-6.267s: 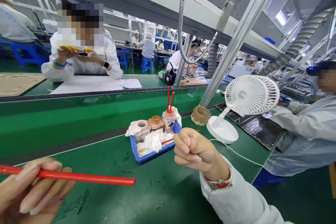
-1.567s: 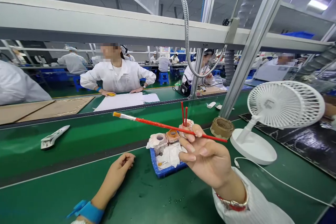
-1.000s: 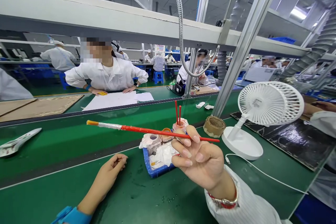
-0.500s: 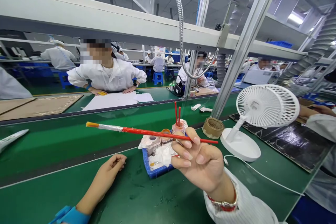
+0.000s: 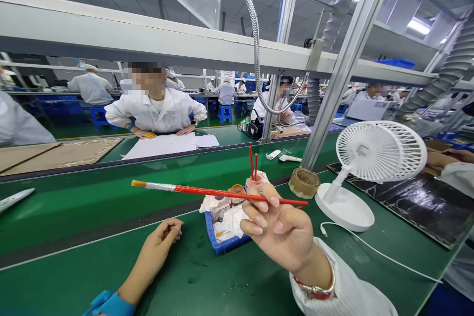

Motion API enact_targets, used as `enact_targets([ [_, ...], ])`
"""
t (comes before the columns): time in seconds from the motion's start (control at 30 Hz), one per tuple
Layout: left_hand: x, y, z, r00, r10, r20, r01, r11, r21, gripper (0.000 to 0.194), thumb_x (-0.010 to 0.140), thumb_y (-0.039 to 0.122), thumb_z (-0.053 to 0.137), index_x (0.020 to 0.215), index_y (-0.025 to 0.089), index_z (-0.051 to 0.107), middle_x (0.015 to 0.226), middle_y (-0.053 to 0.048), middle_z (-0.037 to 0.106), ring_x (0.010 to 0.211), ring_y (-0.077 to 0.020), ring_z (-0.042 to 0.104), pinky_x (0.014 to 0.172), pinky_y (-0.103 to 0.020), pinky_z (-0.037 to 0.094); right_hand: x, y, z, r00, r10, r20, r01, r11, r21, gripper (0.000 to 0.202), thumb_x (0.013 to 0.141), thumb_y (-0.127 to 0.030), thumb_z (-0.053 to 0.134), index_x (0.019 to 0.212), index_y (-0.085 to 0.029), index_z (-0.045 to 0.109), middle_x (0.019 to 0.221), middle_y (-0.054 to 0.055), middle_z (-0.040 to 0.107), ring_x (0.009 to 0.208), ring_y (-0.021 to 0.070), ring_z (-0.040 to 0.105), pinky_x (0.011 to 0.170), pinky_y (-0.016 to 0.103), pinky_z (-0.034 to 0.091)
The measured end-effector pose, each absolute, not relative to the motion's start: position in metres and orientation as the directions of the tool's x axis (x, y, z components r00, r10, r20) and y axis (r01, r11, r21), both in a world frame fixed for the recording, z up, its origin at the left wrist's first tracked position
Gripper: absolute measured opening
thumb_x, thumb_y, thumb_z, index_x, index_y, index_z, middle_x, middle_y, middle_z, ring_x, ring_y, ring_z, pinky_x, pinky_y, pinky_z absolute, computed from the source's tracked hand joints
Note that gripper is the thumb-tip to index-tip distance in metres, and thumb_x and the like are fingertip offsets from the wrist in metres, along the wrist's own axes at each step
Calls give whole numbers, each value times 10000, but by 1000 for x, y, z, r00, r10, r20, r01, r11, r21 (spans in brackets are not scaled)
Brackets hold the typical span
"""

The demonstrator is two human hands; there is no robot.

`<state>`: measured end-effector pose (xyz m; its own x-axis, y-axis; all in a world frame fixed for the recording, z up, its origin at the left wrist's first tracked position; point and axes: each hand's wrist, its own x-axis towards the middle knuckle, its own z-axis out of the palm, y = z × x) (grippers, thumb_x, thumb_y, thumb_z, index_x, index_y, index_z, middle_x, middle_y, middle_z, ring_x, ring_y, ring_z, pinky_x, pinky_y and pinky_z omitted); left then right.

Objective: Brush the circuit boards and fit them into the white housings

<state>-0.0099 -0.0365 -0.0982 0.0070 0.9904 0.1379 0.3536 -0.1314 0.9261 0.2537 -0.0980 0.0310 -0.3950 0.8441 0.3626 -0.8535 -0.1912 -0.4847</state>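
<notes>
My right hand (image 5: 277, 227) holds a long red-handled paintbrush (image 5: 218, 193) between its fingers, raised above the bench. The brush lies nearly level, its silvery ferrule and yellowish bristles pointing left. Behind that hand is a blue tray (image 5: 227, 247) with crumpled white tissue (image 5: 233, 219) and small jars in it, partly hidden. Two red sticks (image 5: 254, 165) stand up from a jar at the tray's back. To the left of the tray, my left hand (image 5: 165, 237) rests on the green bench with its fingers curled in, and nothing shows in it.
At right stand a white fan (image 5: 381, 153) with a cable (image 5: 381, 252), a tape roll (image 5: 304, 182) and a dark board (image 5: 403, 202). A white elongated piece (image 5: 15, 200) lies on the green belt (image 5: 92, 202). A person (image 5: 159, 113) sits opposite.
The whole view has shifted slightly, so the surroundings appear a little lower and further right. The brush stays in my right hand, and my left hand keeps its curled pose.
</notes>
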Motion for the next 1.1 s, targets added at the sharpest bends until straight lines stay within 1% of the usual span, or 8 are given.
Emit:
enact_targets([
  [0.2,29,-72,-73,46,912,408,43,-410,911,416,771,573,488,924,205,606,672,-25,553,645,-179,504,626,-290,438,229,-93,10,-399,798,451,-746,2,-666,266,496,-43,473,697,-193,384,739,-20,368,659,122,403,622,273,287],
  [0.33,63,-88,-32,-54,941,333,-180,-337,924,548,781,665,344,1033,230,561,778,-50,535,682,-191,500,669,-330,469,212,-92,9,-449,725,523,-423,343,-839,247,558,-22,443,718,-210,430,790,1,417,753,156,408,679,301,315],
  [0.43,68,-87,3,-223,944,242,-298,-302,906,402,817,581,368,867,230,559,793,-48,514,738,-192,512,671,-321,478,201,-92,19,-523,642,560,-143,581,-801,389,562,37,401,829,-235,484,879,11,454,839,166,432,751,316,343],
  [0.57,37,-77,40,-452,872,186,-522,-429,737,243,846,394,444,692,210,479,726,1,449,674,-134,469,575,-240,450,192,-83,31,-446,551,705,-57,769,-637,689,630,72,439,1179,-339,384,1122,36,392,1030,185,406,885,381,347],
  [0.63,18,-75,52,-530,832,161,-581,-495,646,223,856,320,433,669,201,453,683,19,412,607,-107,430,519,-203,417,195,-74,35,-327,595,734,-240,699,-673,687,645,37,504,1148,-407,355,1140,14,347,1029,182,395,825,379,395],
  [0.77,-1,-84,68,-537,836,116,-677,-508,533,180,844,246,448,673,190,453,663,22,396,560,-91,404,475,-188,410,209,-61,44,-301,777,553,-808,100,-581,567,526,-54,625,940,-356,383,954,-29,364,810,135,411,581,242,391],
  [0.9,2,-98,78,-505,861,56,-741,-466,483,135,819,201,473,684,190,464,662,21,398,553,-90,418,452,-185,426,217,-63,50,-369,818,441,-897,-189,-400,535,418,-12,585,833,-279,378,821,-38,350,661,91,353,499,175,309],
  [1.1,5,-101,79,-481,874,72,-716,-439,543,125,805,186,441,680,197,445,647,17,382,533,-97,407,441,-189,430,216,-64,50,-393,817,423,-897,-239,-373,517,387,21,543,785,-253,361,773,-46,325,611,74,308,468,156,274],
])
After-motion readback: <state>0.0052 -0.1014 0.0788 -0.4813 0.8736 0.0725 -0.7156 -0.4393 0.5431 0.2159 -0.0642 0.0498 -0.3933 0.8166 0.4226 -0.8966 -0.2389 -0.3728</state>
